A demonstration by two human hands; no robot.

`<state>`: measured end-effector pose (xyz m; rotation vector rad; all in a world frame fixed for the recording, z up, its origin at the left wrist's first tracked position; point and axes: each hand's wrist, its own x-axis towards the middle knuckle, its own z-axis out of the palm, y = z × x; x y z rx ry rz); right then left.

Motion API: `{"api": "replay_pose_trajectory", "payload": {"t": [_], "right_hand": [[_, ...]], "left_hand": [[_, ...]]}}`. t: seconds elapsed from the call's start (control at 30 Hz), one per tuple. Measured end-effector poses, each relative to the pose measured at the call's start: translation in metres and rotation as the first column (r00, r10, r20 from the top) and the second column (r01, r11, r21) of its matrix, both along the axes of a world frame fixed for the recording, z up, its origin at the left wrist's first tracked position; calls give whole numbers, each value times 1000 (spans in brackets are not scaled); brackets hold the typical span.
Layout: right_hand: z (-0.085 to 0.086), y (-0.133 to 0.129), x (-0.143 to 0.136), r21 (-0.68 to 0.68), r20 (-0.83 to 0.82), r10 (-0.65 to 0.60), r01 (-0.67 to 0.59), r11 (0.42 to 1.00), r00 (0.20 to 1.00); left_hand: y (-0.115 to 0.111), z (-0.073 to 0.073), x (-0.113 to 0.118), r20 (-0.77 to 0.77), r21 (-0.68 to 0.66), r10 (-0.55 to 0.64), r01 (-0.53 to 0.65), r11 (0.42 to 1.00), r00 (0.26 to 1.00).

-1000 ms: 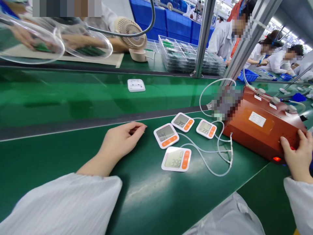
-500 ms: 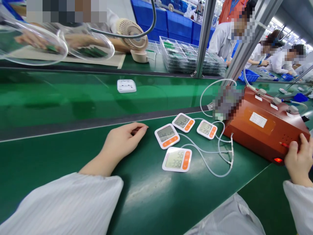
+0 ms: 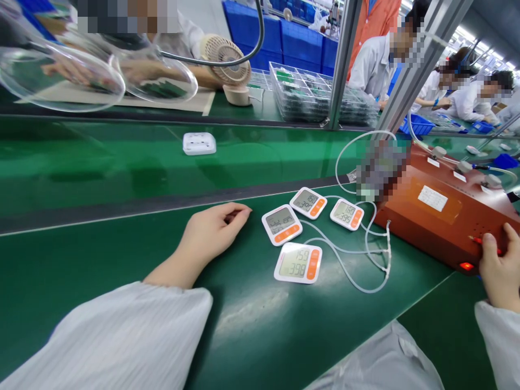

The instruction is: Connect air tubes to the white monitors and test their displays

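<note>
My left hand (image 3: 215, 230) rests loosely curled on the green bench, its thumb against the fingers and nothing visible in it. To its right lie several white blood pressure monitors with orange buttons, the nearest monitor (image 3: 298, 263) showing 159 over 398. Thin clear tubes (image 3: 345, 252) run from them to a joined line at an orange-red metal box (image 3: 422, 230). At the box's front right corner, my right hand (image 3: 501, 268) touches the face beside a red control, thumb and fingers apart. A red light (image 3: 467, 266) glows near that hand.
A white plastic housing (image 3: 199, 143) sits on the green conveyor (image 3: 122, 157) beyond the bench. Clear compartment trays (image 3: 303, 103), a small fan (image 3: 227, 59) and a metal post (image 3: 343, 65) stand on the far side. Co-workers in white coats sit there.
The monitor readings have risen, the nearest from 56 to 159 on its upper line. The white housing has moved left along the conveyor. My left hand stays in place; the view has shifted slightly.
</note>
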<state>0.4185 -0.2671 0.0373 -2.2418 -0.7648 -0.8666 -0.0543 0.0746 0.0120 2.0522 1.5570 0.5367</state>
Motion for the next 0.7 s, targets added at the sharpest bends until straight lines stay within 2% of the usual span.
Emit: {"api": "replay_pose_trajectory", "payload": {"t": [0.2, 0.53, 0.7], "right_hand": [[-7, 0, 2, 16, 65, -28, 27, 999, 997], [-9, -4, 6, 64, 31, -19, 17, 998, 999], [-16, -3, 6, 124, 156, 7, -26, 992, 988]], "left_hand": [[1, -1, 0, 19, 5, 8, -8, 1000, 1000], [-1, 1, 1, 27, 0, 3, -3, 1000, 1000], [1, -3, -1, 8, 3, -14, 14, 1000, 1000]]}}
